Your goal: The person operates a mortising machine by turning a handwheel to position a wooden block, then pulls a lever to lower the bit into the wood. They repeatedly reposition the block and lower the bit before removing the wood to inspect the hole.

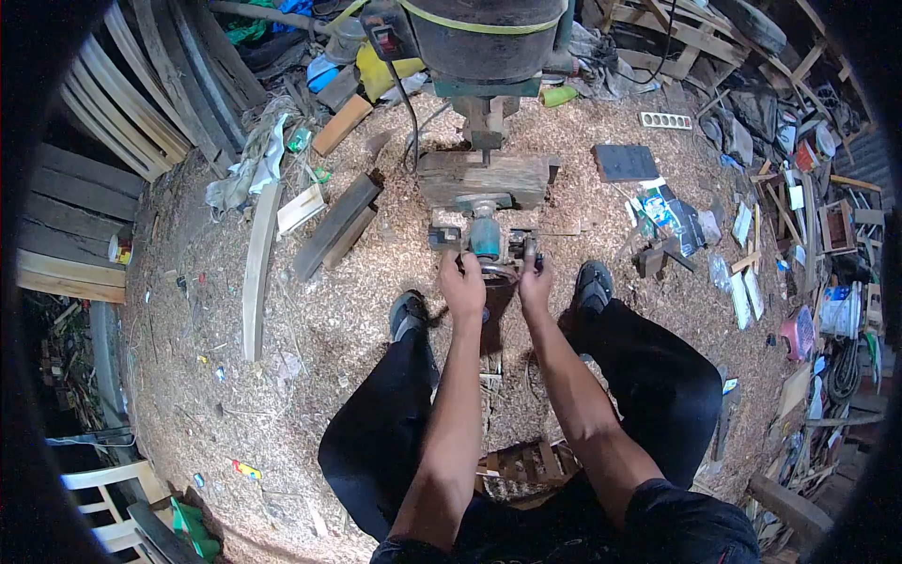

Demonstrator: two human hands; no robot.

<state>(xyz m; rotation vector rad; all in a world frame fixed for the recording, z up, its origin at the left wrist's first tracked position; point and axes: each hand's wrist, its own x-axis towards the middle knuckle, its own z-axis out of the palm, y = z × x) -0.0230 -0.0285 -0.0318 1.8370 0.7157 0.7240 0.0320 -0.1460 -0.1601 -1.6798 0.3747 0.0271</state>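
A person has both hands at a round metal wheel (500,272) in front of a big machine (484,47). The left hand (463,285) has its fingers bent round the left side of the wheel. The right hand (536,282) has its fingers bent round the right side. The fingertips are hard to see. The wheel is between the person's two shoes (407,315), just below a green metal part (485,235). Past that part, a thick block of wood (484,177) lies sideways under the machine. Wood chips cover the floor (319,376). A long plank (258,273) lies to the left, and a white power strip (665,120) is far to the right.
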